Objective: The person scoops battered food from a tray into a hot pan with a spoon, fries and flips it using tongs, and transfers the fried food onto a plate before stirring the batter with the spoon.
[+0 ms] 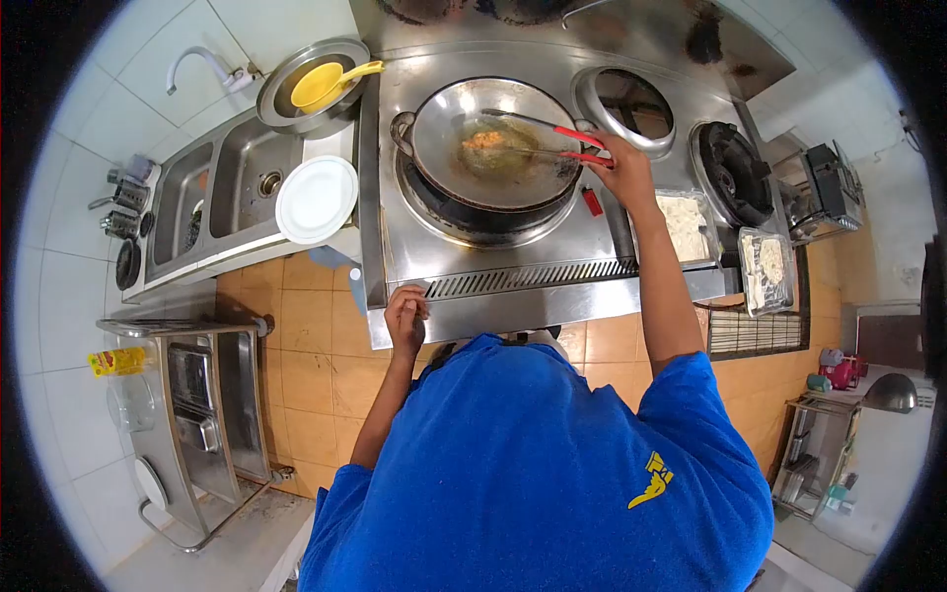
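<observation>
My right hand (623,170) is closed round the red handles of metal tongs (533,122), whose arms reach into a wide wok (444,168) on the stove. Orange-brown food (487,141) lies in yellowish oil near the tips; whether the tips touch it cannot be made out. My left hand (405,314) rests at the stove's front edge with its fingers curled, and what it holds, if anything, is hidden. A small red object (592,201) lies on the stove top right of the wok.
A round lid (625,107) leans behind the wok. Trays of pale food (683,227) stand right, by a second burner (732,173). Leftward are white plates (317,199), a metal basin (281,97) with a yellow scoop (318,87), and a double sink (232,163).
</observation>
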